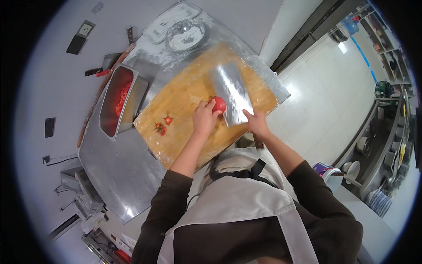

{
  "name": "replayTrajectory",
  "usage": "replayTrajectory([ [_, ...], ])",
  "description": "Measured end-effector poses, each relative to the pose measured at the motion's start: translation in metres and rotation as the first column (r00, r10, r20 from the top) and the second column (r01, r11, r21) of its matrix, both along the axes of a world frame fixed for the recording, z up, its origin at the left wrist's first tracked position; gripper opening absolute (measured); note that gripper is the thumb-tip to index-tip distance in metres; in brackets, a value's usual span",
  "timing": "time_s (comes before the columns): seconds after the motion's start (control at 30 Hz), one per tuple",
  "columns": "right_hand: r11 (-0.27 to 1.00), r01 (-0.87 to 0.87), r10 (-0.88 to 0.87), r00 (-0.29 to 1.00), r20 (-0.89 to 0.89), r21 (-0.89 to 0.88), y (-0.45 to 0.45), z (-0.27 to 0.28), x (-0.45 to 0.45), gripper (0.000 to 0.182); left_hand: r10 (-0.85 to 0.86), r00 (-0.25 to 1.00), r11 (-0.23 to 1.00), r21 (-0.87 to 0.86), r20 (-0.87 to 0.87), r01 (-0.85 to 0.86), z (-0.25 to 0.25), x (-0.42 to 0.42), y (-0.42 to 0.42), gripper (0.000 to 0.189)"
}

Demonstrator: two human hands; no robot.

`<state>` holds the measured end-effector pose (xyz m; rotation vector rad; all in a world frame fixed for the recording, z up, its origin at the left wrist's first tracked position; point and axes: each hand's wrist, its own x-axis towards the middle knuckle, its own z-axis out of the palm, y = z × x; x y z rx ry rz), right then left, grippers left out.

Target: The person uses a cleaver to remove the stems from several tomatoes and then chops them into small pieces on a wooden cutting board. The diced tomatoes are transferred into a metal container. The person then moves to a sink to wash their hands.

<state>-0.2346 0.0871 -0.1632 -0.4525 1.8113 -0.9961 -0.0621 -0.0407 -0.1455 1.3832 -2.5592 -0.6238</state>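
My left hand (pixel 204 118) grips a whole red tomato (pixel 218 105) over the wooden cutting board (pixel 188 89). In my right hand (pixel 257 123) is a broad-bladed cleaver (pixel 232 92); its dark handle (pixel 258 142) shows below my fist. The blade stands just right of the tomato, its far end blurred; whether it touches the fruit I cannot tell. Cut-off tomato tops (pixel 161 128) with green leaves lie on the board's left part. Left of the board, a deep steel pan (pixel 133 109) holds chopped red pieces (pixel 123 98), probably tomato.
A clear bowl of white powder (pixel 184 35) stands at the back beside a powder-covered tray (pixel 171 18). Another knife (pixel 105 63) lies near the wall, past the steel table's (pixel 118 171) raised edge. At right, beyond the floor, is a rack with pots (pixel 364 145).
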Motion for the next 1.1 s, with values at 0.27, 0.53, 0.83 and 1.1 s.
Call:
replayTrajectory([
  [0.27,0.971,-0.158,0.181,0.976,-0.119,0.180,0.053,-0.016,0.001,0.048,0.031,0.999,0.999,0.036,0.007,-0.031,0.004,-0.003,0.001,0.046],
  [0.53,0.997,0.059,-0.068,0.982,-0.175,-0.055,-0.038,-0.036,0.025,0.044,0.035,0.999,0.999,-0.013,0.024,-0.035,0.007,-0.003,-0.001,0.046],
  [0.83,0.985,0.170,-0.169,0.972,-0.162,-0.007,-0.046,0.029,-0.025,0.050,-0.008,1.000,1.000,0.016,0.006,0.007,0.016,-0.004,-0.005,0.038],
  [1.1,0.977,0.195,-0.208,0.959,-0.194,-0.083,-0.061,0.008,-0.013,0.039,0.027,0.996,1.000,0.013,-0.090,-0.026,0.011,-0.008,-0.002,0.033],
])
